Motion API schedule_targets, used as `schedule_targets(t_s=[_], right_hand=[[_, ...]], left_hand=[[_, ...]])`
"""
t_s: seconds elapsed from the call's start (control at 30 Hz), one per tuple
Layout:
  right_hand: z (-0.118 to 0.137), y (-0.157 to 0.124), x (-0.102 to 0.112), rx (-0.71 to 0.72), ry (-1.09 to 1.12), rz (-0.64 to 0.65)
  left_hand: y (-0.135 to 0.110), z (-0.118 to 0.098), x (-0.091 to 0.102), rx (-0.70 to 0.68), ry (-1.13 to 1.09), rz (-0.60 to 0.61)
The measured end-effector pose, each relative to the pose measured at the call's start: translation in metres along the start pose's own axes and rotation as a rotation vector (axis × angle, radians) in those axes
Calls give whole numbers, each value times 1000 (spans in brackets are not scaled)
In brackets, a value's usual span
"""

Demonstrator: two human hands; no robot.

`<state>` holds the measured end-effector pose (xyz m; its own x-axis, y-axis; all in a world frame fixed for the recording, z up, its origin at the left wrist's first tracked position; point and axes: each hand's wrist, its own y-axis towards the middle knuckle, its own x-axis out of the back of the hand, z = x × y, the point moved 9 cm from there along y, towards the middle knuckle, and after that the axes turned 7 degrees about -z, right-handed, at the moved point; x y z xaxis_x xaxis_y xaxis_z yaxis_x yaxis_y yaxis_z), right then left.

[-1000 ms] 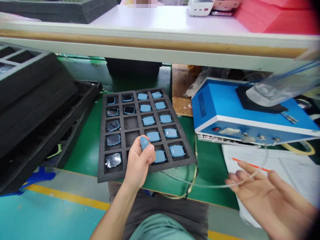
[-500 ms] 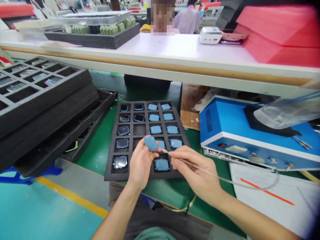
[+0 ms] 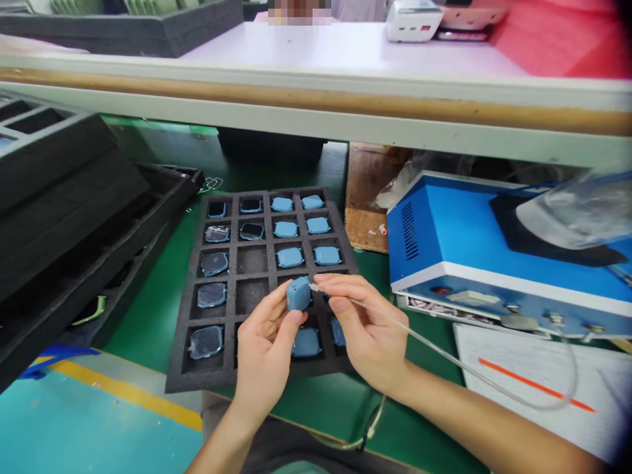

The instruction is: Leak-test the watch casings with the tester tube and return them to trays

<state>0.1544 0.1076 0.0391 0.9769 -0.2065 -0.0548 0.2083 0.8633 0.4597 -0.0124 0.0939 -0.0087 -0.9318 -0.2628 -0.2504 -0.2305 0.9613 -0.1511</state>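
blue rounded-square casing (image 3: 299, 293) stands pinched between the thumb and bent fingers of the left hand (image 3: 264, 349), over the lower middle of the tray. the right hand (image 3: 365, 329) is closed in a thumb-and-forefinger pinch on a thin clear tube (image 3: 434, 347), and the tube's fine tip touches the casing's right side.

under both hands lies a black foam tray (image 3: 224, 378), five rows of four compartments, twenty in all. seven pieces show dark glassy faces, eight show blue, and two compartments are bare; the hands hide the rest.

the tray rests on a green bench mat (image 3: 143, 316). stacked black foam trays (image 3: 59, 197) sit at 9 o'clock, a blue bench machine (image 3: 444, 243) at 3 o'clock, and a white paper sheet (image 3: 518, 355) with an orange line at 4 o'clock. a white shelf (image 3: 316, 52) crosses 12 o'clock, with red foam (image 3: 567, 39) at 1 o'clock.
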Motion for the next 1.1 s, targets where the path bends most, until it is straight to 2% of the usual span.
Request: schedule_targets(t_s=[0.83, 0.9, 1.03, 1.1], right_hand=[[0, 0, -4, 42, 15, 43], [4, -1, -4, 77, 17, 45], [22, -6, -5, 243, 23, 77], [23, -7, -7, 259, 0, 93]], left_hand=[[-1, -3, -1, -31, 22, -2], [-1, -3, -1, -26, 7, -5], [0, -2, 0, -25, -3, -20], [0, -2, 0, -28, -4, -15]])
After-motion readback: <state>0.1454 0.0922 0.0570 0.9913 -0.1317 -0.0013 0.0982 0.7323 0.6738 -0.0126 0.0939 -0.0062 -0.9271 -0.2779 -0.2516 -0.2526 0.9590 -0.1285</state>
